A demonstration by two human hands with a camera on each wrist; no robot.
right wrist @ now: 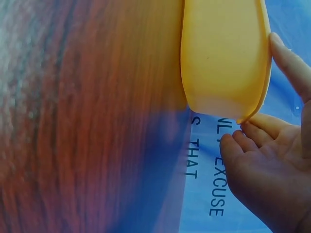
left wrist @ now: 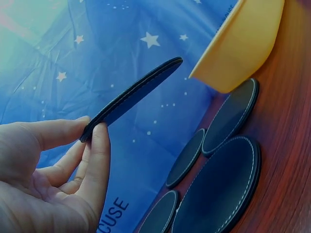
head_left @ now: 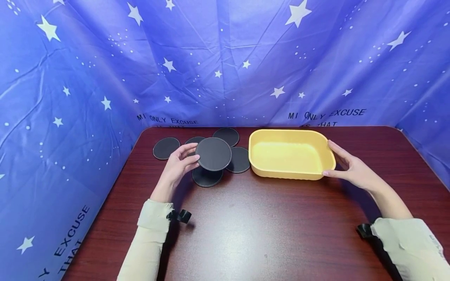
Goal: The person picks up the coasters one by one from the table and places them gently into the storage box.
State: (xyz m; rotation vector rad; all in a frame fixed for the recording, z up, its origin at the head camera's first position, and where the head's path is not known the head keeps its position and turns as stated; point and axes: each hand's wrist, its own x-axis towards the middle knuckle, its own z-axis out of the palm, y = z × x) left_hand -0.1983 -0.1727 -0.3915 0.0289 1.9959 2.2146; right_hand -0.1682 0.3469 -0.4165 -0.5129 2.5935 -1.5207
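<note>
Listing, left to right: one left hand (head_left: 177, 166), thumb and fingers closed in a narrow pinch on the edge of a black coaster (head_left: 213, 154). Coaster: round, light stitching at the rim, raised above five other coasters (head_left: 166, 148) on the brown table (head_left: 246, 230). One yellow tub (head_left: 284, 174), right of the coasters, nothing seen inside. One right hand (head_left: 356, 171), thumb and forefinger spread wide, gripping the tub's right end.

Handling, as judged: pinch the coaster by its rim only, firmly enough that it does not droop; carry it clear of the pile so no stitched edges catch; press the tub lightly, since hard pressure could slide it or bow its wall.

Lettering: blue curtain (head_left: 225, 97) with white stars, printed in black "MI ONLY EXCUSE" and "IS THAT", repeated, partly lost in folds and behind the table edge. Right sleeve (head_left: 408, 242): small marks near the cuff, illegible. Tub and coasters: no brand or label visible.
</note>
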